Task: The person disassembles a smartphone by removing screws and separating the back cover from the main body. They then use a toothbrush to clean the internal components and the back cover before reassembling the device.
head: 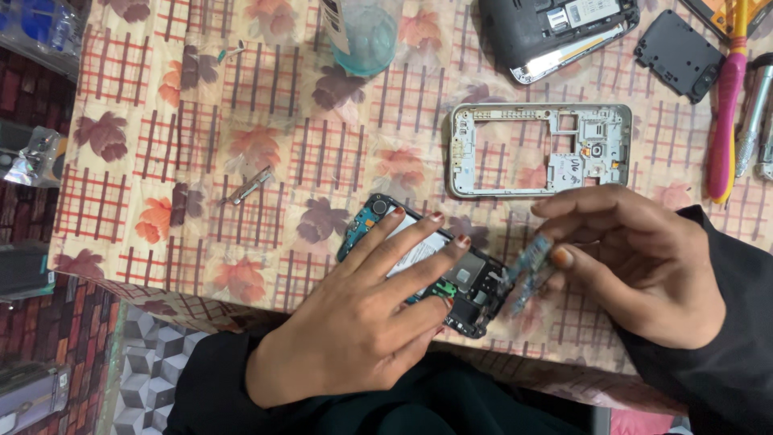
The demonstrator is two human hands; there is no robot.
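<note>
Pinching a thin, fragile circuit board (529, 270) by its edges, right hand (636, 266) works at 3 o'clock; left hand (362, 322) lies flat, fingers spread, pinning the opened phone (475, 286).

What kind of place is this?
Probably a phone repair table: an opened phone lies under the left hand, a bare phone frame sits nearby, and tools lie at the edge.

We see a white label (590, 10) inside the black phone shell (547, 32) at the desk's far edge, and clear plastic packets (32, 157) left of the desk, one with blue (36, 20) inside.
</note>
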